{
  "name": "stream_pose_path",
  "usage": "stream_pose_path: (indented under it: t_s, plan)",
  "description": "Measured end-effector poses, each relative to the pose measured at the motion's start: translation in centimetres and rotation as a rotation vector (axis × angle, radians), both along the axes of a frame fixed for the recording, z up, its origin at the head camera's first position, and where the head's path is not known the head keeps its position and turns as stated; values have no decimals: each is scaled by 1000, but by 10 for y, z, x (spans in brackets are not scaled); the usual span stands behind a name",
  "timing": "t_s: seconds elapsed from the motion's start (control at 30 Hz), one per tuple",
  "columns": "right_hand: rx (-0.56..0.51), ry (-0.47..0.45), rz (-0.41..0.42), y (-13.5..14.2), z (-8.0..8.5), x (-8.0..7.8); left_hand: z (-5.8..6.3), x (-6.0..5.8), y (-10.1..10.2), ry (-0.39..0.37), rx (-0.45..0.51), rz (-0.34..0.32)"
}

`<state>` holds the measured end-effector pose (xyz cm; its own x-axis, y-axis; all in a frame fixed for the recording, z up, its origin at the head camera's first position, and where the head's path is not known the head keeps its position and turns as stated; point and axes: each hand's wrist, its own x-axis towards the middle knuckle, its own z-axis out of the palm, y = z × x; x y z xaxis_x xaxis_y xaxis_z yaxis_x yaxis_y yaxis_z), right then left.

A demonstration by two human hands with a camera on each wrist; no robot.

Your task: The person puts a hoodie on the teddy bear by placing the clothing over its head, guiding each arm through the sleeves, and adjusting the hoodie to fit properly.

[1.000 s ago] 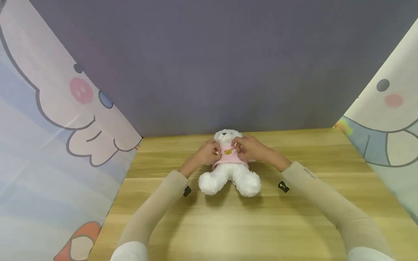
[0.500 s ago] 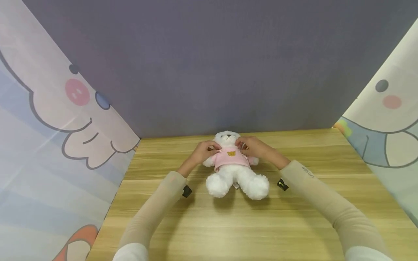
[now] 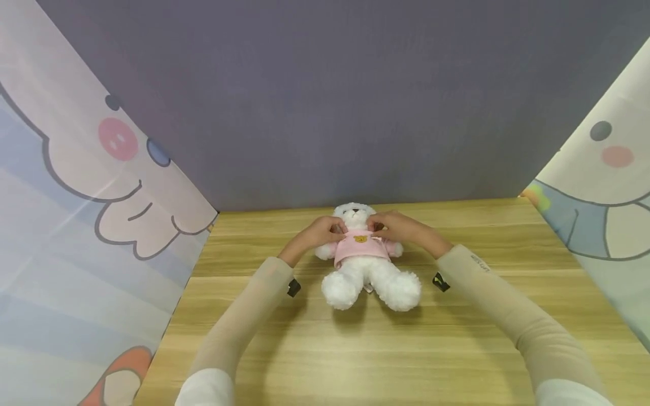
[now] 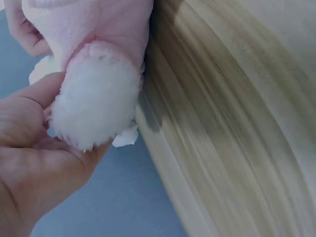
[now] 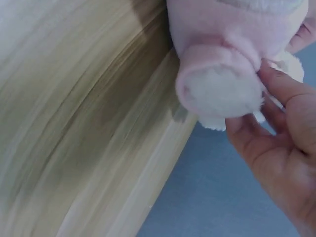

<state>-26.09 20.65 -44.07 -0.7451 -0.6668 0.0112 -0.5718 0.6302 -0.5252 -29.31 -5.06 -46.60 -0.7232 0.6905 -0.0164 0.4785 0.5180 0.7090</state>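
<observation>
A white plush teddy bear [image 3: 363,270] in a pink shirt [image 3: 358,250] lies on its back, head toward the grey wall and legs toward me. My left hand [image 3: 319,231] pinches the shirt by the bear's shoulder on the left. On the other shoulder, my right hand [image 3: 401,227] pinches the pink cloth with thumb and fingers. The left wrist view shows a fluffy white paw [image 4: 98,101] beside that hand's thumb. In the right wrist view a paw [image 5: 222,91] pokes from the pink sleeve [image 5: 190,57]; parts of the fingertips are hidden behind the bear.
The bear rests on a wood-grain table [image 3: 350,355]. A grey wall [image 3: 355,107] rises right behind its head. Cartoon-printed panels stand at the left [image 3: 66,237] and right [image 3: 614,220]. Small black clips [image 3: 293,287] show below the forearms.
The bear has shifted slightly right and toward me. Both hands have moved from the chest cloth out to the shoulders, so the shirt front and both paws show. Little differs over the last half second.
</observation>
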Motion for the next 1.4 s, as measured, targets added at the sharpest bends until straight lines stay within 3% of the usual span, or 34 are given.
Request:
stream_pose_path:
  t_s: [0.07, 0.17, 0.3, 0.4, 0.5, 0.57, 0.63, 0.77, 0.87, 0.93, 1.1, 1.17, 1.23, 1.33, 1.4]
  plan:
    - [-10, -19, -9, 0, -1, -1, 1, 1, 4, 64, -51, 5]
    - [-34, 7, -31, -1, -5, -1, -2, 5, 11, 219, -148, 47]
    - [-25, 193, -113, -7, -18, 1, -10, 15, 22, 399, -232, 150]
    - [11, 309, -219, -14, -24, 4, -14, 19, 26, 464, -215, 194]
    - [17, 331, -287, -17, -25, 8, -11, 20, 23, 440, -152, 191]
    - [-1, 316, -277, -15, -22, 13, -7, 24, 17, 405, -119, 159]
    - [-28, 292, -233, -10, -17, 22, -2, 33, 9, 384, -83, 114]
    - [-25, 281, -107, -1, -4, 46, 5, 60, -8, 420, -43, 16]
    - [-5, 315, -46, 1, 0, 62, 3, 77, -12, 405, -21, -32]
    - [-19, 319, -37, 0, 1, 71, -1, 83, -10, 394, -12, -30]
    - [10, 333, -84, -13, -2, 87, -14, 86, -3, 486, 22, 16]
    - [28, 359, -112, -13, -8, 88, -20, 85, -2, 566, 37, -11]
    - [10, 374, -122, -9, -13, 90, -25, 87, -3, 596, 42, -49]
    - [-40, 371, -75, 4, -19, 92, -27, 89, -9, 553, 55, -96]
    - [-67, 345, -46, 11, -18, 94, -24, 88, -16, 474, 94, -58]
